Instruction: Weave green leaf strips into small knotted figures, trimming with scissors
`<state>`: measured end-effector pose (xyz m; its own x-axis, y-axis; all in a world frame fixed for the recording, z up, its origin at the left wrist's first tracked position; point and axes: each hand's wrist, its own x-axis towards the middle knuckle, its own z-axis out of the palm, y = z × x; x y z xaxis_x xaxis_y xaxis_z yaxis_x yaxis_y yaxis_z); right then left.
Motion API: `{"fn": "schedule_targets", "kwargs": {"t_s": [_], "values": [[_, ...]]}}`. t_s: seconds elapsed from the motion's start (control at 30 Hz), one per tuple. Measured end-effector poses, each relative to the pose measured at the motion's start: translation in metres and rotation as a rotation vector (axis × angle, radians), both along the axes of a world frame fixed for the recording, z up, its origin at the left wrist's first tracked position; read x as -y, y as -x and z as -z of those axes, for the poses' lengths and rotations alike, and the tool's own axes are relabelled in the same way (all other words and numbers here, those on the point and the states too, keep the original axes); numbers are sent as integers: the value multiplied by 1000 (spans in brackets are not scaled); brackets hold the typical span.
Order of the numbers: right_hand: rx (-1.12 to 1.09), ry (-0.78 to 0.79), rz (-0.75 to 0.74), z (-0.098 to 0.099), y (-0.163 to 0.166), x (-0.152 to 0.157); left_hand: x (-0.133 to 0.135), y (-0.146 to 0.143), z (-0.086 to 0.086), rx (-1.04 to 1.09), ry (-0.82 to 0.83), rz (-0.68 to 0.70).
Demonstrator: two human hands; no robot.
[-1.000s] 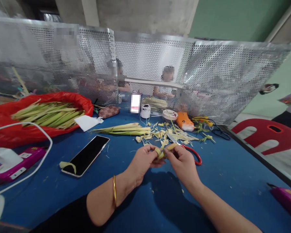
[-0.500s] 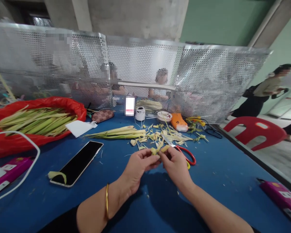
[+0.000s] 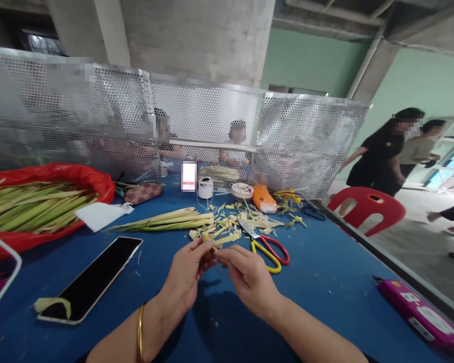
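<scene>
My left hand (image 3: 189,267) pinches a pale yellow-green leaf strip (image 3: 227,238) that is folded at the fingertips, with one end pointing right. My right hand (image 3: 249,272) has its thumb and forefinger closed on the lower part of this small piece; the fingers partly hide it. Just beyond the right hand lie scissors (image 3: 256,237) with one red and one yellow handle. Pale leaf scraps (image 3: 221,222) are scattered in front of both hands. A bundle of long leaves (image 3: 170,221) lies to the left of the scraps.
At left are a red plastic bag (image 3: 105,181) of leaves, a white tissue (image 3: 102,216) and a black phone (image 3: 98,275). A thread spool (image 3: 205,188) and orange packet (image 3: 264,200) stand behind. A purple device (image 3: 416,310) and red chair (image 3: 366,207) are right.
The view has swung right, and another person in black has appeared at the right. The strip end now extends to the right, and my right hand's fingers have moved below it.
</scene>
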<state>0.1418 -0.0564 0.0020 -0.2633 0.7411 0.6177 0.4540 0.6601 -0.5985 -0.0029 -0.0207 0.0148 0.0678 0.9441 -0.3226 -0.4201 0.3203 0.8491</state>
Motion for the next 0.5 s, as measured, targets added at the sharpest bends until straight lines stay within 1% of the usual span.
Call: {"fn": "schedule_targets", "kwargs": {"t_s": [0.03,0.1,0.2,0.27,0.33,0.4,0.43,0.5], "values": [[28,-19,-53,-3,0,1,0,0,1,-5,-10,4],[50,-4,-112,-7,-1,2,1,-1,3,-8,-48,19],[89,14,-107,-6,-3,1,3,-2,6,-7,-117,25],[112,-58,-17,-4,-7,-1,4,-3,8,-50,-153,50],[139,-185,131,-2,-11,-4,6,-5,10,-115,-178,124],[157,-250,253,-2,-15,-8,8,-6,12,-154,-195,216],[156,-232,297,-1,-16,-10,9,-7,12,-160,-202,258],[144,-100,365,0,-18,-14,10,-7,12,-159,-213,325]]}}
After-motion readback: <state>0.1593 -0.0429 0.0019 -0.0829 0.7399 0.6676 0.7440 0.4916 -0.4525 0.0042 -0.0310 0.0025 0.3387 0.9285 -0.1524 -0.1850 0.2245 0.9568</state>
